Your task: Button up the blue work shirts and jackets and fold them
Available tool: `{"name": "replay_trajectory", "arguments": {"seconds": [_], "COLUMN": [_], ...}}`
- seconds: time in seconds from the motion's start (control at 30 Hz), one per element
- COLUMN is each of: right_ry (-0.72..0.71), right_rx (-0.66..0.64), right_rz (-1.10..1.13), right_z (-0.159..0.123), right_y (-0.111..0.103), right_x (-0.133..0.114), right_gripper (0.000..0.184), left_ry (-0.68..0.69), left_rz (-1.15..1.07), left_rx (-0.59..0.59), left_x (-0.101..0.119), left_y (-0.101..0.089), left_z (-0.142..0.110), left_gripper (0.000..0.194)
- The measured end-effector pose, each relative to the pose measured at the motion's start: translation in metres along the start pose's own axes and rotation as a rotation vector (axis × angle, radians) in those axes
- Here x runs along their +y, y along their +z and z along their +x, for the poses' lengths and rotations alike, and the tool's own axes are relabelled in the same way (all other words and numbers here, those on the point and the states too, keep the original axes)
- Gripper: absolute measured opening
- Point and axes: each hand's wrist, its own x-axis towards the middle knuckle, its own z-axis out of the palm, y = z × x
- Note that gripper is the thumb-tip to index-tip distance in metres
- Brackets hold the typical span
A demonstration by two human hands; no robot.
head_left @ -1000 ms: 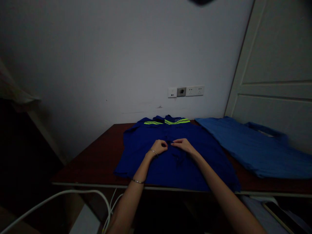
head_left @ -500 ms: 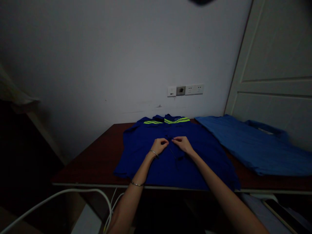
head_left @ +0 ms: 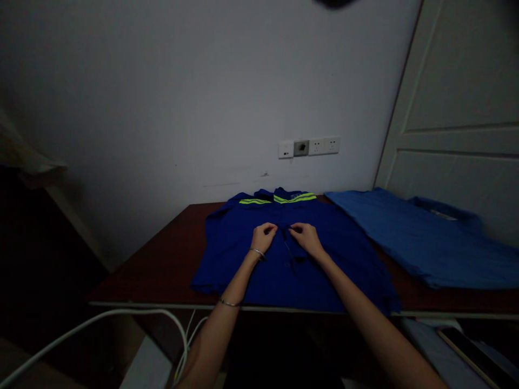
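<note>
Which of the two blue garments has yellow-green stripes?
The dark blue garment, touched by the left hand and right hand; its stripes cross the far part. The light blue garment to its right shows none.

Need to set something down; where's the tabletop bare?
Left of the dark blue shirt, the tabletop shows bare to its left edge. Only a narrow front gap separates shirt and lighter blue garment. The middle is crowded: left hand and right hand are at the shirt.
</note>
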Motion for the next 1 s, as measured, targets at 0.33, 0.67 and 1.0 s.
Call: {"name": "replay_trajectory", "arguments": {"seconds": [0.33, 0.67, 1.0], "right_ry": [-0.036, 0.189, 0.253], "right_rx": [-0.03, -0.07, -0.117], "right_rz": [0.014, 0.291, 0.443], "right_z": [-0.005, 0.0, 0.0], "right_y": [0.008, 0.012, 0.012], "right_x": [-0.006, 0.001, -0.003], "right_gripper": [0.022, 0.024, 0.024], "left_ry": [0.051, -0.009, -0.102], "left_rz": [0.058, 0.097, -0.101], "left_rx": [-0.149, -0.157, -0.089], "left_x": [0.002, 0.002, -0.007], "left_y": [0.007, 0.009, 0.013], "left_z": [-0.005, -0.006, -0.004], "left_gripper": [0.015, 0.015, 0.017]}}
